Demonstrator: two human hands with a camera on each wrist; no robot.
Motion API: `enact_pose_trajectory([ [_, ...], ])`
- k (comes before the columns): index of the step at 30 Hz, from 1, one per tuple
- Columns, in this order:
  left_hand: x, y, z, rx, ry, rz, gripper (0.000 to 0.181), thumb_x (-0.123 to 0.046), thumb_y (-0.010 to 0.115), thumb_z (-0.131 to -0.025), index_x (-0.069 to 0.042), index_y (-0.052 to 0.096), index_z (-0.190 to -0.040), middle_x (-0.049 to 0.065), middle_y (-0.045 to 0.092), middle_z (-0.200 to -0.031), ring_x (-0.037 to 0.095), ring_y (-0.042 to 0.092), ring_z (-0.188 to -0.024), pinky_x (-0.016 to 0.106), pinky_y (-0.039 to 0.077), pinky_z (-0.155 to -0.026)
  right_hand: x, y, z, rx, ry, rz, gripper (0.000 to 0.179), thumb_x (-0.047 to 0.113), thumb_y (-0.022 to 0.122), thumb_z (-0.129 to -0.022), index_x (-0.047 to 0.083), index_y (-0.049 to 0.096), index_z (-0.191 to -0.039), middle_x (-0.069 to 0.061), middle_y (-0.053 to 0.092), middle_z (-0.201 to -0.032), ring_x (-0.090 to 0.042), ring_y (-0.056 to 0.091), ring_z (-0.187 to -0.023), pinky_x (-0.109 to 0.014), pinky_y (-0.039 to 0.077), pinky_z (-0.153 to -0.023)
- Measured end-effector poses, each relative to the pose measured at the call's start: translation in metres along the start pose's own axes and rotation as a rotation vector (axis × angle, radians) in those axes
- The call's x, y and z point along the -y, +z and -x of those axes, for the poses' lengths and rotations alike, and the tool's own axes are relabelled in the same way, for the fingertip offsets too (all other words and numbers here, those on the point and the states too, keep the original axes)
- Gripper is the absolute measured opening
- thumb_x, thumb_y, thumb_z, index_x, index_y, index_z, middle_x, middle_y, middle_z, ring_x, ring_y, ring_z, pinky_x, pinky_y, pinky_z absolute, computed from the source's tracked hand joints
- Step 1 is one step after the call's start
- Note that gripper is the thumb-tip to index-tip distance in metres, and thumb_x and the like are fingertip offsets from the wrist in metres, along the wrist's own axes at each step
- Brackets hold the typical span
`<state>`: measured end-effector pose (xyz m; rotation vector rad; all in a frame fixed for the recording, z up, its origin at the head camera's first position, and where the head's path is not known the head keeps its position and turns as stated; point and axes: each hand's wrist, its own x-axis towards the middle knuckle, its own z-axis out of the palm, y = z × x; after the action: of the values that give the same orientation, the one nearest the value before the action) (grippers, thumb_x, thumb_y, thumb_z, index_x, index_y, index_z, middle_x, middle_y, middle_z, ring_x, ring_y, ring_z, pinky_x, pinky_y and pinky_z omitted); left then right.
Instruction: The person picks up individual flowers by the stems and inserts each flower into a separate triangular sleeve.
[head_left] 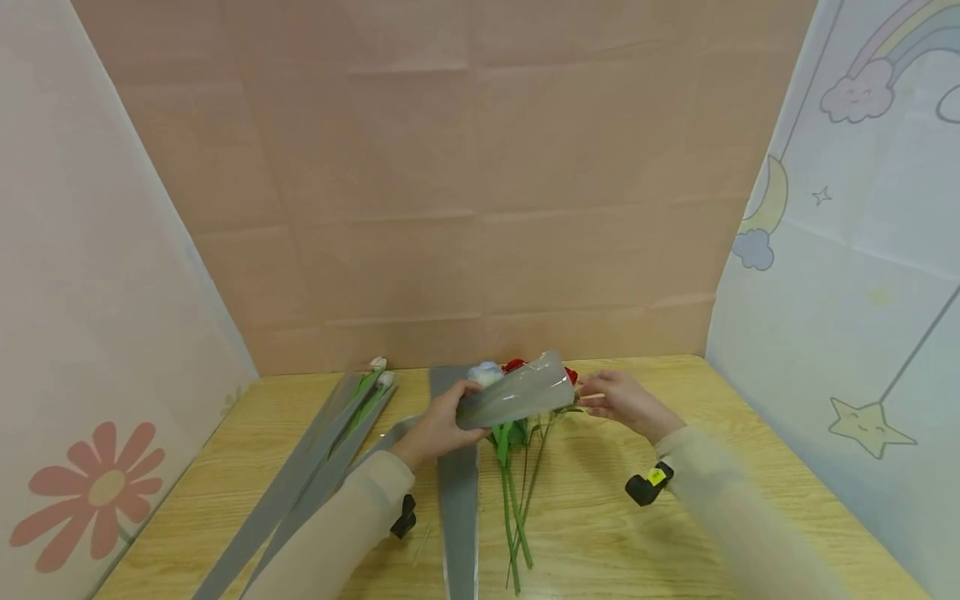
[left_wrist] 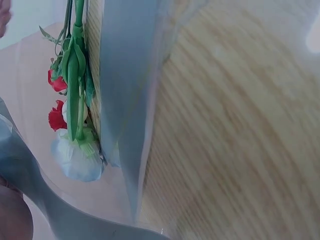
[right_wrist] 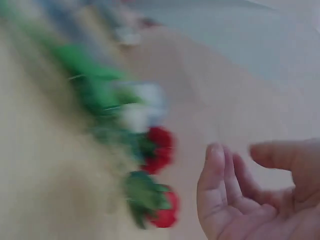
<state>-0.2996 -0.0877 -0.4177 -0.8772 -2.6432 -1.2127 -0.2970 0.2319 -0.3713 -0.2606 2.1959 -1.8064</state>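
Grey sleeve point(head_left: 517, 395) is clamped in left fingers point(head_left: 465, 388); right fingers point(right_wrist: 212, 172) and thumb point(right_wrist: 277, 156) stand apart near red flowers point(right_wrist: 164, 150).

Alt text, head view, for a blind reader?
A person's left hand holds a curved grey wrap over loose flowers on a wood-grain table; the empty right hand is beside them. White tulips and more grey wraps lie left.

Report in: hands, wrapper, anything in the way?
Left hand grips the grey plastic wrapper. Right hand empty, near its wide end. Wrapper blocks part of the flowers from the head view.
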Motion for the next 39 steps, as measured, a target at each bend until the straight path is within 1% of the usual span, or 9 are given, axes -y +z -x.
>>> enact_pose_trajectory([
  [3, 0.001, -0.001, 0.001, -0.008, -0.004, 0.005, 0.061, -0.020, 0.081, -0.079, -0.011, 0.047, -0.129, 0.009, 0.056, -0.130, 0.026, 0.055, -0.117, 0.045, 0.045, -0.099, -0.012, 0.025, -0.004, 0.048, 0.029, 0.175, 0.032, 0.011, 0.051, -0.100, -0.015, 0.052, -0.118, -0.017, 0.065, -0.099, -0.012, 0.063, -0.078, -0.029, 0.054, -0.071],
  [8, 0.003, -0.002, 0.000, -0.027, -0.001, 0.002, 0.060, -0.019, 0.081, -0.080, -0.012, 0.047, -0.128, 0.008, 0.055, -0.130, 0.025, 0.054, -0.118, 0.045, 0.045, -0.100, -0.026, 0.061, -0.010, 0.120, -0.038, 0.426, 0.018, 0.005, 0.059, -0.092, -0.011, 0.067, -0.096, -0.010, 0.066, -0.075, -0.011, 0.057, -0.063, -0.030, 0.051, -0.061],
  [11, 0.003, -0.002, 0.000, -0.033, -0.006, -0.001, 0.060, -0.019, 0.081, -0.080, -0.011, 0.047, -0.128, 0.009, 0.055, -0.130, 0.026, 0.054, -0.118, 0.045, 0.045, -0.100, -0.032, 0.076, -0.019, 0.086, -0.058, 0.551, 0.014, 0.003, 0.062, -0.087, -0.005, 0.068, -0.077, 0.000, 0.055, -0.059, -0.008, 0.046, -0.052, -0.024, 0.042, -0.052],
  [14, 0.003, -0.001, 0.000, -0.035, -0.009, -0.001, 0.059, -0.019, 0.080, -0.080, -0.011, 0.047, -0.128, 0.009, 0.055, -0.130, 0.026, 0.054, -0.118, 0.046, 0.045, -0.099, -0.039, 0.086, -0.028, 0.036, -0.031, 0.614, 0.024, 0.005, 0.064, -0.087, -0.002, 0.066, -0.065, 0.004, 0.047, -0.048, -0.007, 0.038, -0.043, -0.021, 0.033, -0.045],
  [18, 0.003, 0.000, 0.001, -0.038, -0.003, -0.002, 0.058, -0.020, 0.080, -0.080, -0.010, 0.047, -0.127, 0.010, 0.055, -0.129, 0.027, 0.055, -0.118, 0.046, 0.046, -0.098, -0.050, 0.091, -0.039, -0.007, 0.010, 0.608, 0.031, 0.008, 0.066, -0.089, 0.000, 0.065, -0.059, 0.004, 0.047, -0.043, -0.006, 0.038, -0.038, -0.020, 0.032, -0.041],
  [22, 0.002, 0.001, 0.001, -0.033, 0.002, 0.000, 0.059, -0.019, 0.080, -0.080, -0.010, 0.046, -0.128, 0.011, 0.055, -0.129, 0.027, 0.056, -0.116, 0.046, 0.046, -0.097, -0.057, 0.093, -0.043, -0.045, 0.001, 0.582, 0.032, 0.007, 0.067, -0.087, 0.002, 0.065, -0.055, 0.003, 0.050, -0.043, -0.006, 0.040, -0.036, -0.019, 0.033, -0.039],
  [33, 0.003, -0.001, 0.000, -0.047, 0.005, 0.010, 0.058, -0.019, 0.080, -0.080, -0.010, 0.047, -0.128, 0.012, 0.055, -0.130, 0.029, 0.056, -0.116, 0.047, 0.046, -0.097, -0.056, 0.099, -0.039, -0.114, 0.040, 0.534, 0.030, 0.011, 0.071, -0.079, 0.007, 0.061, -0.051, 0.002, 0.051, -0.044, -0.006, 0.041, -0.035, -0.019, 0.034, -0.037],
  [38, 0.002, 0.000, 0.000, -0.045, 0.012, 0.000, 0.059, -0.019, 0.080, -0.080, -0.009, 0.046, -0.128, 0.012, 0.055, -0.130, 0.028, 0.056, -0.117, 0.046, 0.046, -0.097, -0.058, 0.097, -0.033, -0.127, 0.031, 0.445, 0.023, 0.008, 0.071, -0.080, -0.001, 0.067, -0.059, -0.001, 0.056, -0.046, -0.007, 0.045, -0.037, -0.019, 0.038, -0.039],
  [39, 0.001, 0.001, 0.000, -0.044, 0.013, 0.003, 0.059, -0.019, 0.080, -0.080, -0.009, 0.046, -0.128, 0.012, 0.055, -0.130, 0.028, 0.056, -0.117, 0.046, 0.046, -0.097, -0.058, 0.096, -0.031, -0.132, 0.018, 0.412, 0.016, 0.006, 0.069, -0.081, -0.005, 0.068, -0.069, -0.003, 0.057, -0.048, -0.008, 0.045, -0.038, -0.021, 0.038, -0.040],
])
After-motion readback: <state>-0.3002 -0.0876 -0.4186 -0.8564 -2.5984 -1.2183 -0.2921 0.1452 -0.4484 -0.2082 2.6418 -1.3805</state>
